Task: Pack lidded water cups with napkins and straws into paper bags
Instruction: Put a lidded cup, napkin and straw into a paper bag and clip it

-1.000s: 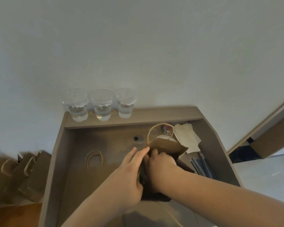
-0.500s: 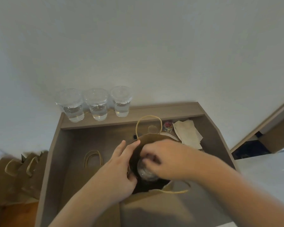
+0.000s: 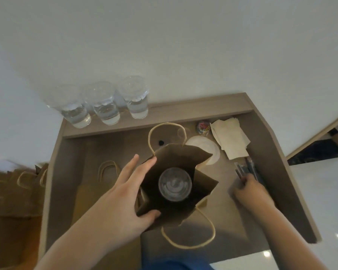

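Note:
A brown paper bag (image 3: 183, 154) stands open in the middle of the desk recess, and a lidded water cup (image 3: 175, 184) sits upright inside it. My left hand (image 3: 125, 191) holds the bag's left side, fingers along the wall and thumb hooked on the near rim. My right hand (image 3: 252, 191) is to the right of the bag, its fingers curled onto the dark wrapped straws (image 3: 250, 166). Behind the straws lies a stack of napkins (image 3: 230, 139). Three lidded water cups (image 3: 104, 110) stand in a row on the back ledge.
A flat paper bag (image 3: 90, 193) with rope handles lies left of the open one. More paper bags (image 3: 12, 191) stand outside the desk's left wall. A white disc (image 3: 205, 147) and a small tub of coloured clips (image 3: 203, 127) sit behind the bag.
My right hand has come out of the bag, leaving the cup inside, and moved right to the straws. My left hand stays on the bag, which now stands wider open.

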The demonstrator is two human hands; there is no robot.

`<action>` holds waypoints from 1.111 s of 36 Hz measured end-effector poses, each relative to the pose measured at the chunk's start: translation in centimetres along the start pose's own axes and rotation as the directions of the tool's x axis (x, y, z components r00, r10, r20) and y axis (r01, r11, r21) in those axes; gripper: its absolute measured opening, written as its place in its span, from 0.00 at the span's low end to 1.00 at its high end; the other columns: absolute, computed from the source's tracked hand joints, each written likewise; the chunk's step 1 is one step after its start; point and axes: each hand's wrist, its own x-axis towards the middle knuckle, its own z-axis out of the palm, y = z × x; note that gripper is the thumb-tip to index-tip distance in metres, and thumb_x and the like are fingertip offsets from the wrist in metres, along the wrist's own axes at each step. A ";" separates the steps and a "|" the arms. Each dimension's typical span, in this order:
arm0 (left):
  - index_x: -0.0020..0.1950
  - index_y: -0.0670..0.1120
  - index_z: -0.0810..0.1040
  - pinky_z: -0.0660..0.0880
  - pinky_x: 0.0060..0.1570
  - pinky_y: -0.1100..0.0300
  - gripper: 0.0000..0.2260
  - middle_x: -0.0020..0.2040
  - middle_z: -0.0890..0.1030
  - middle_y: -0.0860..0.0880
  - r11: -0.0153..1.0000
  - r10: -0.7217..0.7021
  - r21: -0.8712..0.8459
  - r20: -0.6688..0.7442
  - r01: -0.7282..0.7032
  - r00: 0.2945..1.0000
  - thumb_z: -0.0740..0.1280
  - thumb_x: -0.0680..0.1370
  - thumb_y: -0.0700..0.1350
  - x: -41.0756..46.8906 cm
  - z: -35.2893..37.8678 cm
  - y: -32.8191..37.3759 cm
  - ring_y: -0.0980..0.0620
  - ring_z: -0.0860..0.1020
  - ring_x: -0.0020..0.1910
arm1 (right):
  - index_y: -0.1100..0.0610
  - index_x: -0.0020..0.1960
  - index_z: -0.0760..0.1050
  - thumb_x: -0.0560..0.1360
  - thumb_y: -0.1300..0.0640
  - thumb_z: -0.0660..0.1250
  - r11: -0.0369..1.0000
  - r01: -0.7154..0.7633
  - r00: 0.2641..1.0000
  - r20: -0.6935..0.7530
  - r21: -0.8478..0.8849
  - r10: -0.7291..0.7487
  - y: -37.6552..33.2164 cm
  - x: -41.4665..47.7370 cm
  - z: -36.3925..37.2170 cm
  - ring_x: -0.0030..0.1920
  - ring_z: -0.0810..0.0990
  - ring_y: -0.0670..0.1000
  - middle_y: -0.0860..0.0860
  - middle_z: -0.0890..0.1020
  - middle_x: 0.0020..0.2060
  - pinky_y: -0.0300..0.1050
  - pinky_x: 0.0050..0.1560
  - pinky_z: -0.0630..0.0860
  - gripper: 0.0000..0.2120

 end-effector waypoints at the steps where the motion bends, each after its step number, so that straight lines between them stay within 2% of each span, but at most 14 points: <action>1: 0.75 0.82 0.42 0.73 0.72 0.53 0.51 0.81 0.38 0.74 1.000 -0.001 -0.002 0.001 0.001 1.000 0.80 0.71 0.61 0.0 0.0 0.1 0.52 0.72 0.76 | 0.48 0.63 0.71 0.81 0.45 0.62 1.000 -0.008 1.000 -0.006 0.000 0.008 -0.1 0.2 0.1 0.48 0.82 0.58 0.52 0.80 0.47 0.56 0.51 0.82 0.13; 5: 0.76 0.80 0.41 0.71 0.73 0.58 0.51 0.81 0.38 0.72 1.000 0.004 0.007 -0.012 -0.004 1.000 0.79 0.73 0.61 0.2 0.1 0.4 0.53 0.68 0.78 | 0.52 0.60 0.72 0.82 0.48 0.62 1.000 -0.027 0.999 -0.022 -0.006 0.027 -0.5 0.4 0.0 0.52 0.81 0.61 0.55 0.81 0.52 0.56 0.53 0.81 0.11; 9: 0.76 0.80 0.41 0.73 0.71 0.59 0.50 0.82 0.39 0.72 1.000 -0.010 0.008 -0.014 0.010 1.000 0.78 0.74 0.60 0.1 0.1 1.0 0.54 0.72 0.75 | 0.48 0.56 0.69 0.79 0.48 0.67 1.000 -0.012 0.994 -0.112 0.027 0.015 -0.4 0.0 -0.8 0.44 0.82 0.56 0.51 0.81 0.46 0.57 0.45 0.84 0.10; 14: 0.77 0.78 0.41 0.74 0.70 0.61 0.49 0.82 0.40 0.71 1.000 -0.017 0.002 0.004 0.017 1.000 0.77 0.75 0.60 0.0 -0.1 1.1 0.54 0.73 0.74 | 0.55 0.58 0.73 0.80 0.47 0.67 0.997 -0.069 0.997 -0.027 -0.044 0.068 0.0 -0.2 -0.5 0.45 0.81 0.57 0.54 0.80 0.47 0.55 0.48 0.82 0.14; 21: 0.78 0.77 0.42 0.74 0.71 0.58 0.48 0.82 0.40 0.70 1.000 0.000 -0.012 0.022 0.000 1.000 0.77 0.75 0.60 -0.1 -0.3 1.2 0.53 0.73 0.74 | 0.55 0.54 0.77 0.79 0.47 0.67 0.985 -0.068 0.997 0.019 -0.161 0.072 -0.7 -0.1 -1.0 0.43 0.82 0.55 0.53 0.82 0.45 0.56 0.50 0.84 0.11; 23: 0.77 0.78 0.41 0.75 0.71 0.58 0.49 0.82 0.40 0.71 1.000 0.010 -0.010 0.023 -0.010 1.000 0.77 0.75 0.61 -0.1 -0.3 1.2 0.54 0.74 0.73 | 0.54 0.51 0.78 0.78 0.46 0.70 0.988 -0.038 0.999 0.019 -0.148 0.041 -1.2 -0.9 -2.3 0.42 0.83 0.54 0.52 0.83 0.44 0.56 0.49 0.85 0.12; 25: 0.77 0.79 0.41 0.75 0.70 0.58 0.49 0.82 0.41 0.71 1.000 0.023 -0.014 0.018 -0.023 1.000 0.77 0.74 0.61 0.0 -0.3 0.9 0.54 0.75 0.72 | 0.51 0.48 0.77 0.77 0.47 0.73 0.992 0.063 0.996 -0.055 -0.108 -0.070 -2.2 -2.2 -4.4 0.40 0.83 0.50 0.50 0.83 0.41 0.53 0.46 0.85 0.09; 29: 0.76 0.80 0.42 0.73 0.63 0.67 0.47 0.81 0.42 0.72 0.998 0.018 -0.057 0.030 -0.017 0.999 0.76 0.75 0.58 0.0 -0.4 0.0 0.59 0.75 0.63 | 0.43 0.43 0.73 0.73 0.41 0.70 0.929 0.371 0.885 -0.306 0.006 -0.352 -5.0 -7.8 -10.4 0.31 0.81 0.45 0.47 0.82 0.32 0.50 0.34 0.84 0.08; 31: 0.75 0.81 0.42 0.72 0.59 0.70 0.46 0.81 0.42 0.73 0.997 0.011 -0.083 0.041 -0.008 0.999 0.75 0.76 0.55 0.1 -0.6 -0.4 0.62 0.75 0.57 | 0.41 0.47 0.74 0.72 0.39 0.67 0.848 0.520 0.775 -0.474 0.101 -0.418 -6.9 -12.1 -13.3 0.31 0.82 0.45 0.43 0.83 0.37 0.48 0.28 0.81 0.08; 33: 0.75 0.82 0.42 0.75 0.55 0.70 0.46 0.80 0.43 0.73 0.993 -0.009 -0.117 0.046 0.014 0.999 0.73 0.77 0.51 0.1 -0.8 -0.5 0.64 0.77 0.54 | 0.44 0.53 0.76 0.75 0.43 0.67 0.670 0.696 0.640 -0.647 0.258 -0.415 -9.2 -16.7 -15.3 0.33 0.84 0.49 0.46 0.84 0.38 0.52 0.28 0.79 0.09; 35: 0.75 0.82 0.42 0.79 0.50 0.68 0.47 0.80 0.44 0.74 0.988 -0.027 -0.148 0.039 0.033 0.999 0.72 0.77 0.48 0.1 -1.0 -0.7 0.64 0.80 0.52 | 0.47 0.52 0.76 0.77 0.49 0.67 0.429 0.834 0.530 -0.720 0.347 -0.448 -11.7 -20.6 -15.7 0.33 0.84 0.55 0.51 0.83 0.39 0.53 0.31 0.78 0.05; 37: 0.74 0.83 0.42 0.79 0.48 0.69 0.48 0.81 0.45 0.74 0.985 -0.039 -0.169 0.033 0.044 0.999 0.73 0.77 0.46 0.0 -1.2 -0.8 0.65 0.80 0.50 | 0.45 0.51 0.75 0.78 0.52 0.68 0.296 0.882 0.471 -0.666 0.366 -0.579 -14.1 -23.1 -14.7 0.33 0.84 0.56 0.52 0.82 0.38 0.52 0.29 0.78 0.03; 38: 0.74 0.83 0.42 0.79 0.47 0.69 0.48 0.81 0.45 0.74 0.983 -0.043 -0.179 0.031 0.048 0.999 0.72 0.77 0.46 0.0 -1.3 -0.9 0.65 0.80 0.49 | 0.45 0.50 0.75 0.76 0.51 0.68 0.300 0.867 0.492 -0.589 0.398 -0.641 -15.2 -23.8 -13.7 0.32 0.84 0.54 0.51 0.82 0.37 0.50 0.29 0.78 0.04; 40: 0.75 0.83 0.42 0.81 0.48 0.67 0.48 0.81 0.47 0.74 0.981 -0.039 -0.191 0.033 0.044 0.999 0.72 0.76 0.46 0.1 -1.5 -0.9 0.62 0.82 0.49 | 0.43 0.48 0.75 0.74 0.46 0.68 0.489 0.800 0.595 -0.352 0.347 -0.723 -16.9 -23.8 -11.5 0.34 0.84 0.47 0.46 0.83 0.37 0.40 0.30 0.78 0.04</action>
